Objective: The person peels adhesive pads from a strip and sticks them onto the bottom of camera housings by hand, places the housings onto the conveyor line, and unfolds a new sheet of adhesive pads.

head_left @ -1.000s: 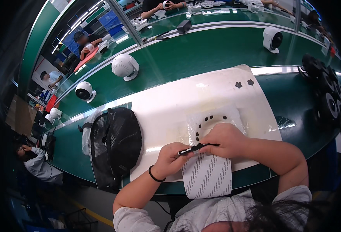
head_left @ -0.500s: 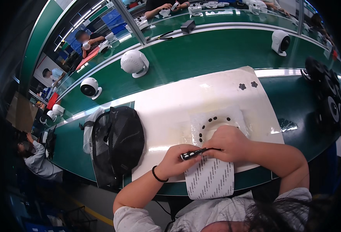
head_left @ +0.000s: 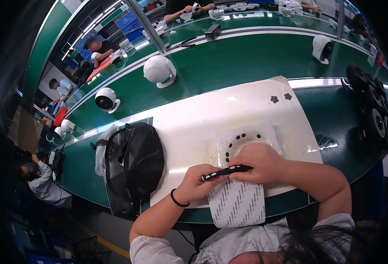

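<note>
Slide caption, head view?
Left hand and right hand hold a white-spotted black strip near a printed white sheet.

Strip lights (head_left: 88,30) glow beyond a metal post (head_left: 146,26) and green bench (head_left: 211,66).

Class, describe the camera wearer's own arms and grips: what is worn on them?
The short sleeves are pale grey-white, leaving the forearms uncovered. A thin black band circles the left wrist; nothing shows on the right one. The left grip and right grip are both ungloved.
</note>
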Demonstrator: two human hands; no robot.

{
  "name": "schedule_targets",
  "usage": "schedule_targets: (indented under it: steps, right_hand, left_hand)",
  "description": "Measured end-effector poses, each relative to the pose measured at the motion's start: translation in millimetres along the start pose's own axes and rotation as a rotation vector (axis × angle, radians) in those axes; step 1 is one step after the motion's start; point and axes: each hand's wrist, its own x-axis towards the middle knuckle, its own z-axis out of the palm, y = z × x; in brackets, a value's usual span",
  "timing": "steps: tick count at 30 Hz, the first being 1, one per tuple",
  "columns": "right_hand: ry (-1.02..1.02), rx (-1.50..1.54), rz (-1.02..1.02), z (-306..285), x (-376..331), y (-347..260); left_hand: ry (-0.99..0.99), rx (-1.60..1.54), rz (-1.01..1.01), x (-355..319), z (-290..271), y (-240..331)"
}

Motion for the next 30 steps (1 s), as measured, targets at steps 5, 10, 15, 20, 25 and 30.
schedule_targets:
  steps: [5,10,15,20,25,30]
  right_hand:
    - [0.015,0.005,-0.012,1.5,-0.2,1.0]
    - [0.008,0.003,-0.01,2.0,0.6,1.5]
    - [0.011,0.01,-0.015,1.5,1.3,1.0]
    - [0.005,0.008,-0.014,1.3,1.5,0.2]
    - [0.003,0.01,-0.014,2.0,2.1,0.3]
    - [0.003,0.01,-0.018,3.8,2.9,1.1]
  left_hand:
    - [0.021,-0.01,0.011,-0.4,0.6,-1.8]
    - [0.02,-0.036,-0.004,-0.9,-0.2,-2.5]
    - [0.014,-0.041,-0.01,-0.9,-0.5,-3.6]
    - [0.012,-0.032,-0.023,-1.4,-0.8,-1.9]
    - [0.007,-0.021,-0.018,-1.8,-1.8,-3.4]
    - [0.005,-0.023,-0.028,-2.4,-2.8,-4.2]
